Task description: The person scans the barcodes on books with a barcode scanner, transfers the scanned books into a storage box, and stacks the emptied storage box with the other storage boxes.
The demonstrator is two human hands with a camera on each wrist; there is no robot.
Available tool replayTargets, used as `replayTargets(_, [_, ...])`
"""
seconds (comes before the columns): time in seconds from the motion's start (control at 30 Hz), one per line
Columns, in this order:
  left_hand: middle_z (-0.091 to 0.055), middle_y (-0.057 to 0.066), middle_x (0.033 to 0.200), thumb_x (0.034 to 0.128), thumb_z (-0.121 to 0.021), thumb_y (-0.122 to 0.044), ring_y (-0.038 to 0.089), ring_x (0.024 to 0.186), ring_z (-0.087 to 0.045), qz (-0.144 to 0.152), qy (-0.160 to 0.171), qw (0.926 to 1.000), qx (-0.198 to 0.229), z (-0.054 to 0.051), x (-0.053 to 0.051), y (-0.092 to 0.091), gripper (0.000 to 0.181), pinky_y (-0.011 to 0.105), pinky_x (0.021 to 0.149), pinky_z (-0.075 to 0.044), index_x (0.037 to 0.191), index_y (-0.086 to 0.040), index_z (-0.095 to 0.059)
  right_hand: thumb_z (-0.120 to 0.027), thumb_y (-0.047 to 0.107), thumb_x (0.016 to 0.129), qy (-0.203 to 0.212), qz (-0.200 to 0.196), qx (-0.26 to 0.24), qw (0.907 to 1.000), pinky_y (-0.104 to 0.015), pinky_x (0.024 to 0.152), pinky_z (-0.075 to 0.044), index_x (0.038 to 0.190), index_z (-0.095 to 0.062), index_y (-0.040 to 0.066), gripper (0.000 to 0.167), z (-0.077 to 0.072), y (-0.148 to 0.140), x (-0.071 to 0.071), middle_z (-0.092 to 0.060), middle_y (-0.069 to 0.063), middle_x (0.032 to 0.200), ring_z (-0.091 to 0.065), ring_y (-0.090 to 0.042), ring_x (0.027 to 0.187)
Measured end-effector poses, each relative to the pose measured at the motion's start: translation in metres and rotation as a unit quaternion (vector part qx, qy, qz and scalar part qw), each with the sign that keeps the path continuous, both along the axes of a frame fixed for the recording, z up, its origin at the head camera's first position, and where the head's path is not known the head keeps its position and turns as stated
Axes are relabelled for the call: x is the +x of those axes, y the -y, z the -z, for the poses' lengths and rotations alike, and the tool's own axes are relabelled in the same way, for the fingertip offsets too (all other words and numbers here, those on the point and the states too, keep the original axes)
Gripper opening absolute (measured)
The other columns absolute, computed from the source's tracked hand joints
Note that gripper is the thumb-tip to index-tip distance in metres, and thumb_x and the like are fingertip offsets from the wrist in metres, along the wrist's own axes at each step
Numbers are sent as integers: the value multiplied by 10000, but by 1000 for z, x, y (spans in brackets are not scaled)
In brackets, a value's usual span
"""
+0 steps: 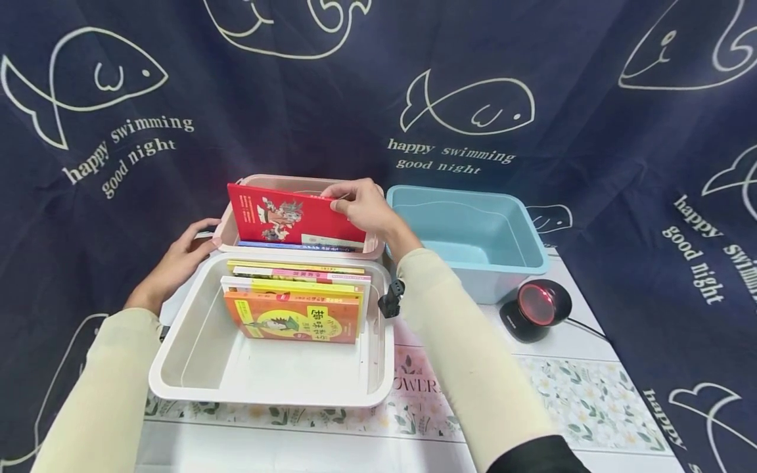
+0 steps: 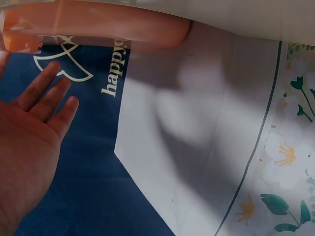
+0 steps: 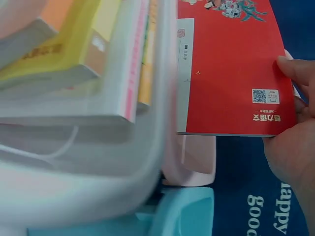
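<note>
Nearest me, at the left, is a pale sleeve [image 1: 91,394]. The left hand [image 1: 177,264] touches the pink bin [image 1: 298,183] with loose fingers, I guess so it won't slide. The red book [image 1: 322,222] pokes up from that bin. The right hand [image 1: 365,205] pinches its top edge, I think to stop it flopping.
</note>
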State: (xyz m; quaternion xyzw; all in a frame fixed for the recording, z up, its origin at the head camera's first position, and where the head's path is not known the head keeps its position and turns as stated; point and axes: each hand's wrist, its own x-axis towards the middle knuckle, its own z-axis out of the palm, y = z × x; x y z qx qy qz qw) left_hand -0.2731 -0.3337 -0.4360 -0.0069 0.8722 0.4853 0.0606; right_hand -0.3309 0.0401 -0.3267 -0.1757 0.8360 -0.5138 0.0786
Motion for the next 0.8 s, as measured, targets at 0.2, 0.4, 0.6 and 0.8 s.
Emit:
replayTargets(0.2, [-309,287,1644,1062,-466,-532,511,1467,-361,3,66,10000,-11,0,0,0,705,701,1128,-351,1654,-298,-162,-657,83,983,242,-88,103,9996,-360,920,-573,1114,-784,171,203,13,8,1,-724,-23,1123,-650,-242,1047])
replayTargets(0.4, [-306,284,1646,1057,-473,-545,511,1469,-361,-10,66,10000,-1,0,0,0,715,700,1127,-352,1654,-303,-162,-660,108,979,470,-41,263,9985,-379,950,-562,1108,-786,221,213,23,14,4,-700,5,1179,-609,-225,1104])
replayTargets(0.6, [-340,287,1629,1067,-471,-519,495,1438,-403,-5,-89,9999,-55,1,0,0,701,687,1129,-367,1651,-265,-176,-658,127,988,577,-80,364,9976,-380,985,-548,1090,-789,230,195,34,18,5,-711,5,1179,-603,-217,1110])
replayTargets(0.8, [-378,278,1611,1072,-461,-513,478,1400,-453,8,-139,9998,-126,1,0,0,687,660,1105,-407,1649,-263,-184,-618,57,989,416,-303,367,9980,-333,977,-529,1115,-780,135,219,44,19,5,-735,-61,1166,-617,-209,1031])
